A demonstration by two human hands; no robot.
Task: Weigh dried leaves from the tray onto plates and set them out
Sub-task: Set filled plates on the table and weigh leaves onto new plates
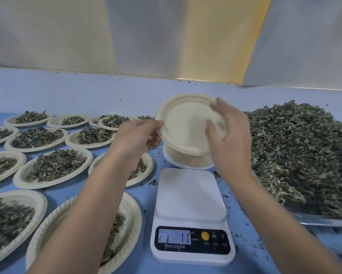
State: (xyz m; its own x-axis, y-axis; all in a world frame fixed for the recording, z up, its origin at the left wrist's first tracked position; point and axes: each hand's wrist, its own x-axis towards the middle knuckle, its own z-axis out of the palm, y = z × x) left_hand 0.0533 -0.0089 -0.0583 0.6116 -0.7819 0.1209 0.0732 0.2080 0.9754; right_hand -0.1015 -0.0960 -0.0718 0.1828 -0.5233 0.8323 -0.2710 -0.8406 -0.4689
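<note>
Head view: left hand pinches the left rim of an empty paper plate, tilted above the plate stack behind the scale; blurred right hand touches its right edge, hold unclear; light and bendy, probably best held by the rim.

One wide-angle view from the person's head looks forward and down over the blue surface toward the far curtain. The forearms and scale lie close beneath the lens.
</note>
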